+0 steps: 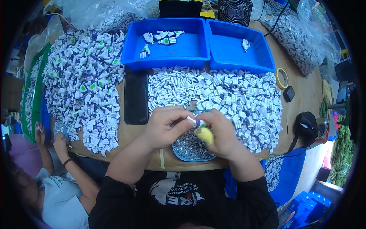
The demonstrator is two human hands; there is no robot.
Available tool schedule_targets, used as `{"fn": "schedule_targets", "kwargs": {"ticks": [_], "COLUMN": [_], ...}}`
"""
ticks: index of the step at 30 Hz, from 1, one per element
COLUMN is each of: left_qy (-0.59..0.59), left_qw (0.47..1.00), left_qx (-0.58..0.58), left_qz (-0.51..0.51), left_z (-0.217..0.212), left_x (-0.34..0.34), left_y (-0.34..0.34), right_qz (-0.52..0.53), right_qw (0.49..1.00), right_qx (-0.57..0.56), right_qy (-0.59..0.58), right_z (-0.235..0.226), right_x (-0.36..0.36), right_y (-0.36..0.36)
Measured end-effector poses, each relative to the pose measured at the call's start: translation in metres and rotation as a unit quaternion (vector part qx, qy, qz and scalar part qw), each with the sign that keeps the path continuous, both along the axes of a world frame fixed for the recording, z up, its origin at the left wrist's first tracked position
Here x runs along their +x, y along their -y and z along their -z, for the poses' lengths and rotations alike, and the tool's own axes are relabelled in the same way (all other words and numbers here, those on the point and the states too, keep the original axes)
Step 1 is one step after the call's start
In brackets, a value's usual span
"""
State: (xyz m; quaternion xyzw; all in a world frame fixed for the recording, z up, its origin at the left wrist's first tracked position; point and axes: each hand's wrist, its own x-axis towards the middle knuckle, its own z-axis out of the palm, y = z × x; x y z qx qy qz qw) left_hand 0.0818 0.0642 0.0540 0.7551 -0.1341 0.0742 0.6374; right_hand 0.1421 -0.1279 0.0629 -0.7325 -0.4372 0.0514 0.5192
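Above a blue tray of small metal pins, my two hands meet with closed fingertips. My left hand pinches a small white plastic piece. Between the fingers of my right hand is a white and purple plastic toy hand part with a green patch. The two pieces touch or nearly touch; my fingers cover the join. A yellow wrap covers one right fingertip. Just beyond lie a heap of white finger-shaped pieces and a heap of white and purple blocky pieces.
Two blue bins with a few toy hands stand at the back. A black phone lies beside a large heap of toy parts. Tape and a black pouch sit right. A co-worker's hand works at left.
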Motion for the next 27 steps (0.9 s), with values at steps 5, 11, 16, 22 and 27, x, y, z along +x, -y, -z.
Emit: {"fn": "schedule_targets", "kwargs": {"ticks": [5,11,16,22,27], "left_qy": [-0.228,-0.239,-0.267,-0.257,-0.010], "left_qw": [0.949,0.948,0.931,0.934,0.998], "left_qx": [-0.219,-0.209,-0.247,-0.249,-0.049], "left_qz": [-0.003,-0.002,0.000,0.009,-0.038], "left_z": [-0.003,-0.001,-0.001,0.001,0.006], "left_x": [-0.007,-0.010,-0.012,-0.007,0.004], "left_y": [0.013,0.017,0.022,0.020,0.003], "right_qz": [0.056,0.062,0.058,0.050,0.101], "right_qw": [0.981,0.969,0.968,0.964,0.964], "right_qx": [-0.090,-0.110,-0.109,-0.106,-0.011], "right_qy": [0.164,0.213,0.218,0.238,0.248], "right_z": [0.005,0.000,-0.002,-0.003,-0.002], "right_x": [-0.008,-0.010,-0.008,-0.002,0.005], "right_y": [-0.007,-0.006,-0.003,-0.003,-0.005]}}
